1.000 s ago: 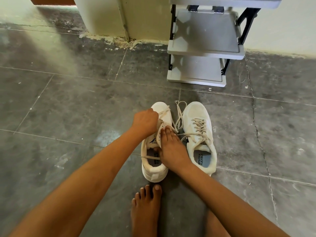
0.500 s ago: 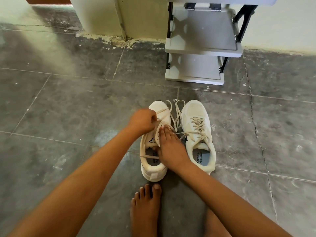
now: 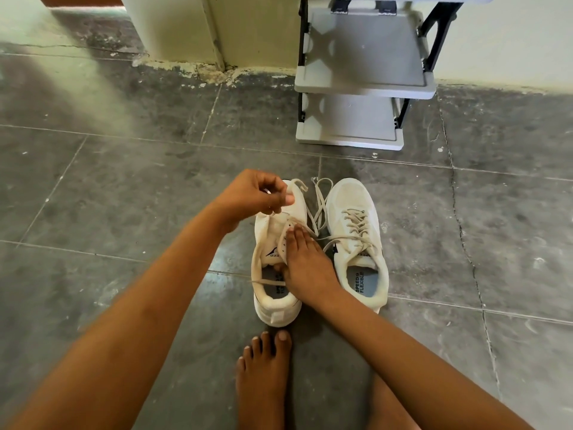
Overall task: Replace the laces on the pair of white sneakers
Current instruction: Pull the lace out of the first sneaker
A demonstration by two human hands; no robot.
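Observation:
Two white sneakers stand side by side on the grey floor, toes pointing away from me. My left hand point(image 3: 252, 195) hovers above the toe of the left sneaker point(image 3: 274, 302) and pinches its beige lace point(image 3: 299, 184), pulled up and partly out of the eyelets. My right hand point(image 3: 305, 263) lies on that shoe's tongue and right side with fingers straight, thumb tucked at the opening. The right sneaker point(image 3: 356, 197) is laced, and its loose lace ends point(image 3: 321, 201) trail between the two shoes.
A grey plastic shoe rack point(image 3: 362, 88) with black side frames stands against the wall just beyond the sneakers. My bare foot point(image 3: 263, 377) rests on the tiles right behind the left sneaker's heel. A wall corner point(image 3: 214, 32) rises at the back.
My left hand has lifted up and away from the left sneaker's tongue toward its toe, drawing the lace out with it. My right hand has stayed on the shoe.

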